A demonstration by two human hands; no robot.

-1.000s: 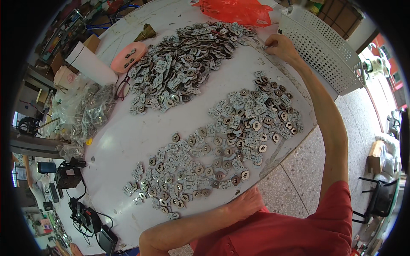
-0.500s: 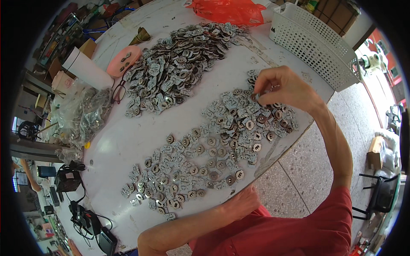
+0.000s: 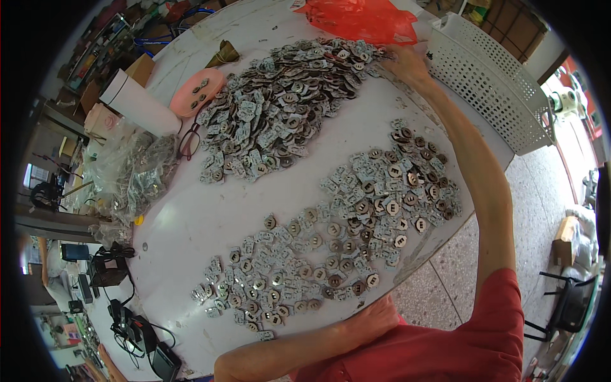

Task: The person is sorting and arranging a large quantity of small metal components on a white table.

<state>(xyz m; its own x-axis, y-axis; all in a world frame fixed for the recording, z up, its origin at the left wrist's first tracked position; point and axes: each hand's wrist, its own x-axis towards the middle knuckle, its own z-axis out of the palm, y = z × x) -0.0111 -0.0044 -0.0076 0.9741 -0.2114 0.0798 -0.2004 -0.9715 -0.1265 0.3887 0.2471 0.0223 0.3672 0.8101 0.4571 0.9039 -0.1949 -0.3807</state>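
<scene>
My right hand (image 3: 407,65) reaches across the table to the right end of the large far pile of small metal parts (image 3: 280,102). Its fingers are drawn together at the pile's edge; whatever is between them is too small to make out. Nearer me lies a looser spread of the same grey metal parts (image 3: 394,184), some showing round slotted faces, others flat plates. My left hand (image 3: 377,317) rests at the table's near edge, by the front of that spread, with its fingers hidden from view.
A white perforated basket (image 3: 487,83) stands at the right edge beside a red plastic bag (image 3: 363,18). Leftward are a pink dish (image 3: 197,91) with a few parts, a white tumbler (image 3: 140,102), eyeglasses (image 3: 189,141), clear plastic bags (image 3: 130,175) and black adapters with cables (image 3: 137,328).
My right hand has moved from the near spread, where it pinched a small part, to the far pile's right end. The whole view has shifted slightly. My left hand stays at the table edge.
</scene>
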